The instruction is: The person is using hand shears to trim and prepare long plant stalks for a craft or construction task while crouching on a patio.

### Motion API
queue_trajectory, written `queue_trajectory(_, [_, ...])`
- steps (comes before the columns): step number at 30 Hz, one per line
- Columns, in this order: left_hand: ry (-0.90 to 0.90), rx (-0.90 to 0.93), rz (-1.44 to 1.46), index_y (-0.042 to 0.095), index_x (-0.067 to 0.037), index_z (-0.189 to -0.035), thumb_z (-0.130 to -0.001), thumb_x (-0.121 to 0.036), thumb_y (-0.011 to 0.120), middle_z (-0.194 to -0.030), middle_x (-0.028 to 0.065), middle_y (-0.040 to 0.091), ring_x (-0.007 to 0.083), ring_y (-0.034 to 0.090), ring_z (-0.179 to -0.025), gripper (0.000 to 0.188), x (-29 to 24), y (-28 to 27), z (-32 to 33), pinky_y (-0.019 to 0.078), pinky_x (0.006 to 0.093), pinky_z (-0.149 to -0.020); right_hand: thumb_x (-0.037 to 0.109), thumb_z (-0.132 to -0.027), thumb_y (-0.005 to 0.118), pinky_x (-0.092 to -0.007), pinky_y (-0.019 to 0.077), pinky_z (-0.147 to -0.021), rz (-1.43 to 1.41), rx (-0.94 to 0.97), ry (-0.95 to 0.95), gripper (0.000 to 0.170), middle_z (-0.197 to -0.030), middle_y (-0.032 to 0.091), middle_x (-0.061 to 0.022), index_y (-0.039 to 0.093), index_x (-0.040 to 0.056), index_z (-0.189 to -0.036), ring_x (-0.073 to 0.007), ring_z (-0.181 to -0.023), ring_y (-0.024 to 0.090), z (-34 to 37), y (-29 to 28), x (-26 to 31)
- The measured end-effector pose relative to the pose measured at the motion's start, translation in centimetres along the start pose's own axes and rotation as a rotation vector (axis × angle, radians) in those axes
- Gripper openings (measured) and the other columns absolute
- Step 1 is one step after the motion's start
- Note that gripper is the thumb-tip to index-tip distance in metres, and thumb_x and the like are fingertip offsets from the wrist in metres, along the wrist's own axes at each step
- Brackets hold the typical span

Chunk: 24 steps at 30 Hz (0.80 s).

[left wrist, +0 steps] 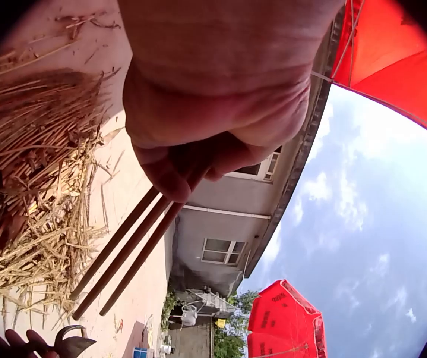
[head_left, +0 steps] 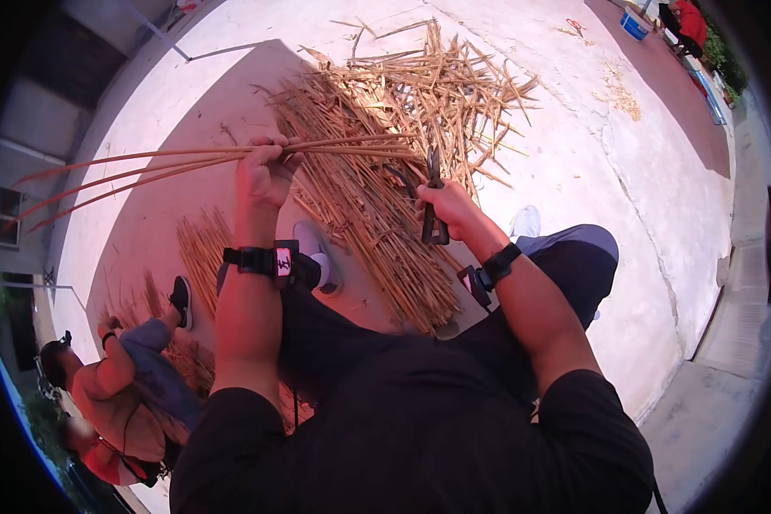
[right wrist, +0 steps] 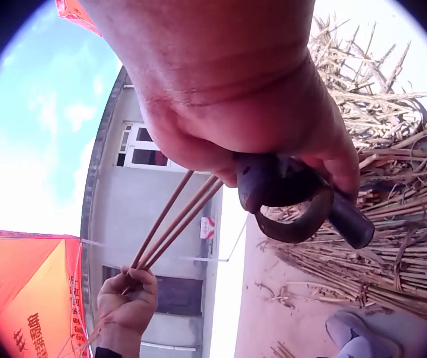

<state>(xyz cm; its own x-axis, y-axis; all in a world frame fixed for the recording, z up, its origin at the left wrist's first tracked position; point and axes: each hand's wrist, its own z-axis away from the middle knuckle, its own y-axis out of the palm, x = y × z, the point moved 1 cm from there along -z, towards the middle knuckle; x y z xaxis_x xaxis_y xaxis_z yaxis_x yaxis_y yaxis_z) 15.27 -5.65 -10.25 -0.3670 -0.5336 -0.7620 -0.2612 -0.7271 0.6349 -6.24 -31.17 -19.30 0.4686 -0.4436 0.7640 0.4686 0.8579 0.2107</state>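
Note:
My left hand point(head_left: 264, 176) grips three long, thin dry stalks point(head_left: 351, 146) near their middle. Their tapered ends reach far to the left, and the cut-looking ends point right, towards the shears. In my right hand point(head_left: 454, 210) I hold dark pruning shears point(head_left: 434, 171), blades pointing away from me. The right wrist view shows the shears' looped handle point(right wrist: 295, 224) under the palm. The stalk ends come close to the blades in the head view. Below both hands lies a large heap of dry stalks point(head_left: 373, 223), with broken offcuts point(head_left: 467, 94) scattered at its far end.
My shoes point(head_left: 527, 221) stand either side of the heap. Another stack of stalks point(head_left: 204, 248) lies to the left, near a seated person point(head_left: 116, 385). A blue-and-white bucket point(head_left: 634, 24) stands far right. Red canopies point(left wrist: 286, 321) and a grey building point(left wrist: 221, 224) appear behind.

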Motion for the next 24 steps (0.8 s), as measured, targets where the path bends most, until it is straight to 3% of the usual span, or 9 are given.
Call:
queue_trajectory(4, [0.000,0.002,0.016,0.054,-0.012,-0.093,-0.082,0.002,0.054,-0.087,0.0101,0.066,0.0375,0.068,-0.093,0.018,0.0,0.0,-0.1,0.0563,0.0494,-0.072,0.021,-0.099,0.065,-0.0333,0.0503,-0.055,0.039,0.019,-0.031,0.018,-0.086,0.065,-0.0061,0.059,0.0054,-0.104,-0.0179,-0.068,0.066,0.4,0.5,0.1])
queue_trajectory(9, [0.026,-0.145,0.061,0.054,-0.012,-0.095,-0.088,-0.003,0.053,-0.083,0.0088,0.064,0.0370,0.066,-0.092,0.012,-0.3,0.6,0.3,0.0532,0.0510,-0.075,0.020,-0.098,0.066,-0.0336,0.0516,-0.057,0.062,0.045,-0.069,0.018,-0.085,0.064,-0.0057,0.059,0.0053,-0.103,-0.0174,-0.068,0.065,0.5,0.8,0.0])
queue_trajectory(12, [0.015,-0.156,0.080,0.056,-0.013,-0.094,-0.093,-0.009,0.054,-0.078,0.0062,0.063,0.0338,0.065,-0.087,0.004,-0.7,1.1,0.4,0.0506,0.0478,-0.072,0.018,-0.095,0.069,-0.0334,0.0493,-0.056,0.074,0.043,-0.101,0.021,-0.079,0.060,-0.0050,0.057,0.0028,-0.102,-0.0150,-0.062,0.058,-0.5,0.7,-1.1])
queue_trajectory(15, [-0.036,-0.078,0.107,0.057,-0.012,-0.089,-0.098,-0.016,0.057,-0.074,0.0043,0.061,0.0295,0.062,-0.086,0.010,-0.9,0.7,0.3,0.0469,0.0403,-0.068,0.019,-0.094,0.069,-0.0334,0.0491,-0.056,0.197,0.048,-0.117,0.023,-0.078,0.060,-0.0044,0.057,0.0020,-0.104,-0.0146,-0.062,0.058,-1.5,0.4,-1.9])
queue_trajectory(24, [-0.039,-0.007,0.081,0.058,-0.014,-0.086,-0.097,-0.019,0.060,-0.071,0.0002,0.058,0.0241,0.060,-0.082,0.012,-0.5,1.0,0.4,0.0459,0.0379,-0.067,0.019,-0.093,0.071,-0.0331,0.0472,-0.058,0.178,0.109,-0.204,0.029,-0.080,0.060,-0.0049,0.058,0.0005,-0.111,-0.0142,-0.065,0.057,-0.9,1.1,-1.5])
